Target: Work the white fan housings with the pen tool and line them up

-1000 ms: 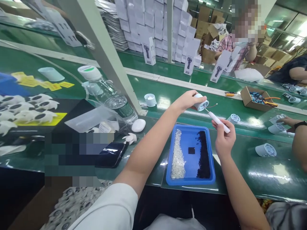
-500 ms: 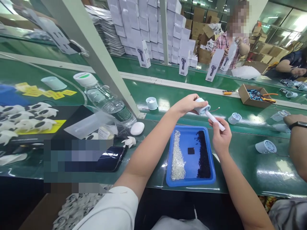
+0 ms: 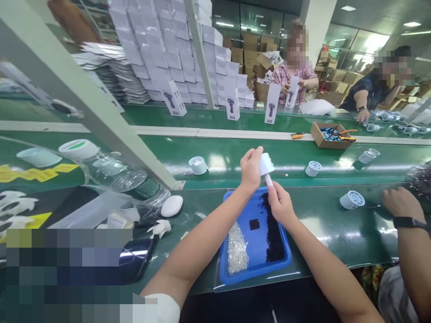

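Observation:
My left hand (image 3: pixel 251 169) is closed around a pale blue cylindrical fan housing (image 3: pixel 267 164), above the far edge of a blue tray (image 3: pixel 254 244). Between the fingers of my right hand (image 3: pixel 281 202) is a slim white rod (image 3: pixel 268 179), its upper end against the underside of the housing. Whether the tip goes inside is hidden. A thin wire with a small connector (image 3: pixel 286 175) shows to the right of the housing. In the tray lie clear small pieces (image 3: pixel 237 251), black small pieces (image 3: pixel 275 237) and a black square pad (image 3: pixel 254 224).
Similar housings (image 3: pixel 352 200) stand along the green bench. At left are a water bottle (image 3: pixel 128 177), a white rounded part (image 3: pixel 172 206) and a phone (image 3: pixel 136 262). A co-worker's hand (image 3: pixel 402 204) rests at right. A cardboard box (image 3: pixel 332 136) sits beyond, below upright white boxes (image 3: pixel 272 103).
The view has swung, so the bench things sit further left and lower. My hands have turned the housing and rod: the rod now stands steeper, its end under the housing.

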Motion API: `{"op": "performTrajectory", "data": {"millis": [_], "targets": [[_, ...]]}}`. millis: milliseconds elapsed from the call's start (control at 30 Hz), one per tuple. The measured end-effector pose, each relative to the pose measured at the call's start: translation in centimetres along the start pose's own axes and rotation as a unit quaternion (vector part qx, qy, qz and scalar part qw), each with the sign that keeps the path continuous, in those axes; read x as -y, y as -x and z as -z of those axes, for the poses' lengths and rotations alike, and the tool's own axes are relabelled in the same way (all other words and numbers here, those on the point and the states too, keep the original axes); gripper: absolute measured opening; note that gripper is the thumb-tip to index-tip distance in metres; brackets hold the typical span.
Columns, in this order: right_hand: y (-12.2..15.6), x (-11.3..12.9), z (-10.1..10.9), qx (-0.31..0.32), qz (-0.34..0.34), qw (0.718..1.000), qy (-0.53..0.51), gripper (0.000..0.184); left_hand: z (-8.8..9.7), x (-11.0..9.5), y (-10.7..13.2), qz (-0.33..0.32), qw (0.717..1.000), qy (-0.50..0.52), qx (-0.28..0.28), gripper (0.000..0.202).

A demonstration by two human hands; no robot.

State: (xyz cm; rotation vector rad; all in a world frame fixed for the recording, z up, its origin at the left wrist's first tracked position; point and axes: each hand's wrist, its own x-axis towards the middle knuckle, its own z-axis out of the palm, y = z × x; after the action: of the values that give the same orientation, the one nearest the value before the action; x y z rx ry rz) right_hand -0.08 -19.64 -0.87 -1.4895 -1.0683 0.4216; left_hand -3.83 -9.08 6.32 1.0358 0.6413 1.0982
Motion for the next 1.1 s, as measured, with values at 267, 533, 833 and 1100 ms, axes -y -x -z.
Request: {"op": "performTrajectory", "data": {"millis": [267,533,833,1100], "targets": [[0.0,0.0,-0.2,-0.004,-0.004,0.999,-0.040,0.049,0.2,-0.5,0.6,-0.043,0.998,-0.025,0.036,0.039],[-1.0,0.4,1.7,-0.029,0.018,0.996,0.082,0.039,2.2,-1.4,-1.9,0.020,0.958,-0.208,0.199,0.042],[-1.2,0.0,1.7,-0.094,-0.038,0.994,0.025,0.034,6.0,1.1,-5.8,-0.059,0.798,-0.569,0.189,0.046],[-0.7,0.2,0.6,-0.088,0.034,0.995,-0.029,0.027,7.2,0.5,-7.4,-0.059,0.780,-0.576,0.237,0.044]]}}
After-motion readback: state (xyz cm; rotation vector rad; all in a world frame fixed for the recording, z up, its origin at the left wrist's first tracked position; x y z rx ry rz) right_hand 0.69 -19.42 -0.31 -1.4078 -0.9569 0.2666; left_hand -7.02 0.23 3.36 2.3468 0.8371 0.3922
